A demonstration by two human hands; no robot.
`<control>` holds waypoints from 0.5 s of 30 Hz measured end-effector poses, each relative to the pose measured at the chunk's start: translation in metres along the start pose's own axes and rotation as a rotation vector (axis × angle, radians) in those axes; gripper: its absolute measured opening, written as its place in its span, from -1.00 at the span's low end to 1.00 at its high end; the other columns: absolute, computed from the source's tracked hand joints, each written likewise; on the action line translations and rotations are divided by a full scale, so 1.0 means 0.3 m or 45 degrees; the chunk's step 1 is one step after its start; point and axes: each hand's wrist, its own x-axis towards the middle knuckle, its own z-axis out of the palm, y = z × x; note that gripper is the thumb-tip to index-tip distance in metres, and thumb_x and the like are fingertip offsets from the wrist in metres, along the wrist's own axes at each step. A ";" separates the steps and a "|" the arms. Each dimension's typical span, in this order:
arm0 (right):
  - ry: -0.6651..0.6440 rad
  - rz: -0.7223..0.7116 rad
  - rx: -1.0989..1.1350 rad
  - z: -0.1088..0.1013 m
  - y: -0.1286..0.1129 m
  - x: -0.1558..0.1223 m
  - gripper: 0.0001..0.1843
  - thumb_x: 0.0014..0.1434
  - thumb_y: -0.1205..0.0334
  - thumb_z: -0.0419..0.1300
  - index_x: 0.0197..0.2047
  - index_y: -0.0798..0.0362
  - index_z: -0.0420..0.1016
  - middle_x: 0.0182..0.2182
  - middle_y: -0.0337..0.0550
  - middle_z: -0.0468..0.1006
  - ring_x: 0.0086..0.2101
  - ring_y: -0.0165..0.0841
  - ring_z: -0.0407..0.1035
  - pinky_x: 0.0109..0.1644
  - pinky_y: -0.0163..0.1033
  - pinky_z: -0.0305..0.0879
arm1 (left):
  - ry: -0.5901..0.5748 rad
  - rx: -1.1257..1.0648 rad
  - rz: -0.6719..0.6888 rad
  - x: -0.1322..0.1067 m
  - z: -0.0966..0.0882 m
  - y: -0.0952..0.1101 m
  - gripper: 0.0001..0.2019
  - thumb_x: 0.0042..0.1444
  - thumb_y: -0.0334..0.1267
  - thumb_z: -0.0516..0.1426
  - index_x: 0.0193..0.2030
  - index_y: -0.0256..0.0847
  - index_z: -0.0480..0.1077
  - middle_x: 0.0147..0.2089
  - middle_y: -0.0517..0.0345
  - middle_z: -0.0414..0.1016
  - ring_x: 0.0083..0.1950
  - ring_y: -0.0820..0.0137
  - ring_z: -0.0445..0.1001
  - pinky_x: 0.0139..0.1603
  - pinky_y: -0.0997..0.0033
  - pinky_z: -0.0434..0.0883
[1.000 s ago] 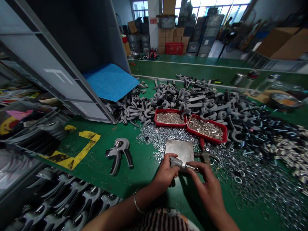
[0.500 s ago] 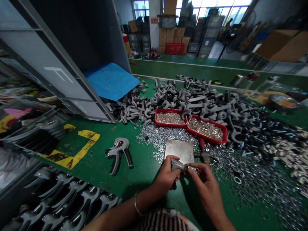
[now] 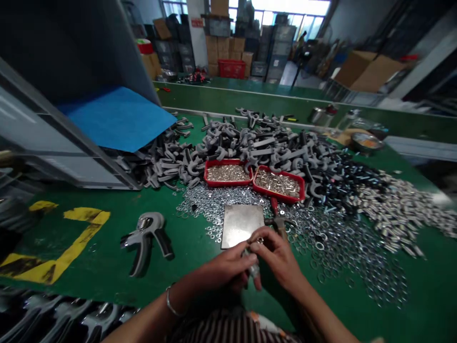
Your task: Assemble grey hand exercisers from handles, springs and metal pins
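Observation:
My left hand (image 3: 232, 267) and my right hand (image 3: 274, 252) meet just below the near edge of a square steel plate (image 3: 242, 226). Both close around a small grey hand-grip part (image 3: 253, 270), which my fingers mostly hide. A small metal piece shows at my right fingertips, too small to name. A red-handled hammer (image 3: 279, 223) lies to the right of the plate. Loose steel washers (image 3: 321, 243) spread across the green bench beside my right hand. A finished grey hand gripper (image 3: 146, 240) rests to my left.
Two red trays (image 3: 226, 172) (image 3: 278, 183) of small metal parts sit amid a heap of grey grip handles (image 3: 260, 147). A grey bin (image 3: 67, 138) with a blue sheet (image 3: 116, 119) stands at left. Assembled grippers (image 3: 67, 312) lie at bottom left, beyond yellow floor-style tape (image 3: 85, 216).
My hands have drawn together and closed over the grey part, which now points downward and is mostly hidden. The whole scene has shifted left and up as my head turned.

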 end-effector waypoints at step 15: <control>0.143 0.136 -1.344 -0.490 0.253 -0.499 -0.72 0.37 0.08 0.00 -0.19 -0.07 0.51 -0.22 -0.03 0.50 -0.19 -0.11 0.34 -0.15 -0.01 0.34 | 0.401 0.235 0.159 0.092 -0.045 0.053 -0.70 0.26 0.02 0.11 -0.20 -0.22 0.36 -0.25 0.09 0.56 -0.49 0.51 0.37 -0.46 0.54 0.28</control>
